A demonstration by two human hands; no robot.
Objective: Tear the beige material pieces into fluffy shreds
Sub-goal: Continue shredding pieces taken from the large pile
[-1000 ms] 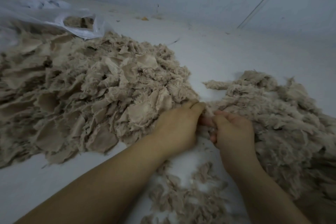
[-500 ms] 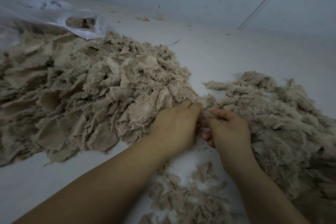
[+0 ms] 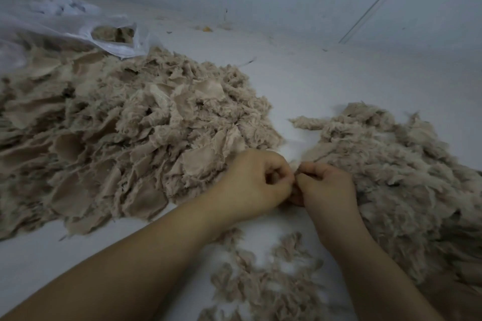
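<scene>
the pile of flat beige fabric pieces [image 3: 112, 138] spreads away from the left fingers, its near edge touching the left knuckles, unchanged from half a second ago. the heap of fluffy shreds [image 3: 396, 180] lies just beyond and beside the right fingers, also unmoved. a clear plastic bag [image 3: 78, 26] sits well past the left fingers, at the far edge of the flat pile. loose shreds [image 3: 263, 276] lie scattered on the white surface [image 3: 326, 81] below both wrists. the left hand [image 3: 254, 182] has curled tighter than before, fingertips now meeting those of the right hand [image 3: 326, 187]. both pinch a small beige scrap [image 3: 294, 164] between them; it is mostly hidden by the fingers.
</scene>
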